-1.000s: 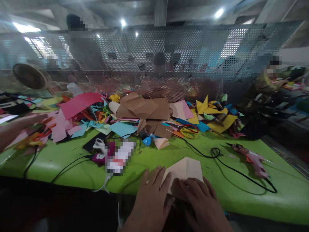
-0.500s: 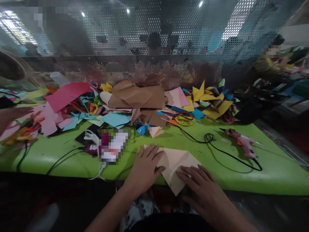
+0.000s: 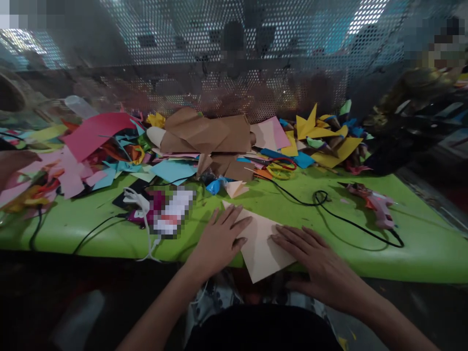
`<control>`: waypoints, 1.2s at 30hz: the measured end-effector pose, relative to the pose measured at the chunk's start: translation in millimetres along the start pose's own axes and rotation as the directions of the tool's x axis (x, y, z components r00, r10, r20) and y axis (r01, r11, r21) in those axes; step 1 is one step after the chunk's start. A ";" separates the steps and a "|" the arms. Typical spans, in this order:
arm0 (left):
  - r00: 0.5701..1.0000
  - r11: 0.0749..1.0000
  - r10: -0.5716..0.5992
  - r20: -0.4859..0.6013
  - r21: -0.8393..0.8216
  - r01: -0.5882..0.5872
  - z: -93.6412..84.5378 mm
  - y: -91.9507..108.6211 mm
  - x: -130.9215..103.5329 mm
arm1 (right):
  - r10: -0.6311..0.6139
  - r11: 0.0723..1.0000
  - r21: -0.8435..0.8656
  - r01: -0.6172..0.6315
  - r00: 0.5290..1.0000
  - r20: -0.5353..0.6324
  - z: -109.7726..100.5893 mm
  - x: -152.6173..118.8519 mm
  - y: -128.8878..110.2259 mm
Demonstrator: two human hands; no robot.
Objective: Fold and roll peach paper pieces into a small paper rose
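A folded sheet of cream paper (image 3: 261, 246) lies at the near edge of the green table, one corner jutting over the edge towards me. My left hand (image 3: 221, 241) rests on its left side with the fingers stretched out flat. On the paper's right side lies my right hand (image 3: 305, 248), palm down, fingers extended and close together. Both hands touch the paper, and part of it is hidden under them. Just beyond it sits a small folded cream paper piece (image 3: 237, 188) beside a crumpled blue scrap (image 3: 217, 185).
A pink glue gun (image 3: 378, 207) lies at right, its black cord crossing the table. At left are a phone (image 3: 173, 212) and a white cable (image 3: 141, 202). Coloured paper heaps and brown paper (image 3: 208, 134) line the back, before a perforated metal panel (image 3: 219, 92). Another person's arm (image 3: 14, 165) reaches in at far left.
My right hand has slid up and slightly outward across the paper. The raised right part of the sheet now lies folded down flatter. My left hand stays on the left side.
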State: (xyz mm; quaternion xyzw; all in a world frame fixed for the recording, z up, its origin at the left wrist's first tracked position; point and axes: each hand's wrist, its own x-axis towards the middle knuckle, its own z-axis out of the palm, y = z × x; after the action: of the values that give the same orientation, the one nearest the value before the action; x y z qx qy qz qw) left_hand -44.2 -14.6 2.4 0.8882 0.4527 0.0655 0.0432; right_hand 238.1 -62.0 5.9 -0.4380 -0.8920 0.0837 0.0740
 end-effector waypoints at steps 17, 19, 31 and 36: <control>0.990 0.990 -0.122 -0.065 -0.074 0.118 -1.1 14.7 3.1 | 0.042 0.996 -0.075 -0.051 0.992 -0.118 18.5 -3.8 6.9; 0.990 0.990 -0.120 -0.076 -0.077 0.114 -0.3 13.6 6.4 | 0.040 0.995 -0.082 -0.050 0.992 -0.123 20.6 -5.4 6.4; 0.975 0.981 -0.193 -0.107 -0.022 0.192 5.4 8.0 17.3 | 0.051 0.992 -0.104 -0.067 0.987 -0.151 25.4 -7.9 4.8; 0.965 0.973 -0.227 -0.132 0.012 0.231 4.5 9.6 15.3 | 0.054 0.993 -0.099 -0.069 0.988 -0.146 24.6 -8.1 5.1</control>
State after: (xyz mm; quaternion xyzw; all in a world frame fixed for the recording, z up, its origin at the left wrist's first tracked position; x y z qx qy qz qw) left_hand -27.0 -7.9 0.4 0.8243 0.5550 0.1115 0.0090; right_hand 241.9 -67.4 -19.6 -0.4736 -0.8735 0.0078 0.1124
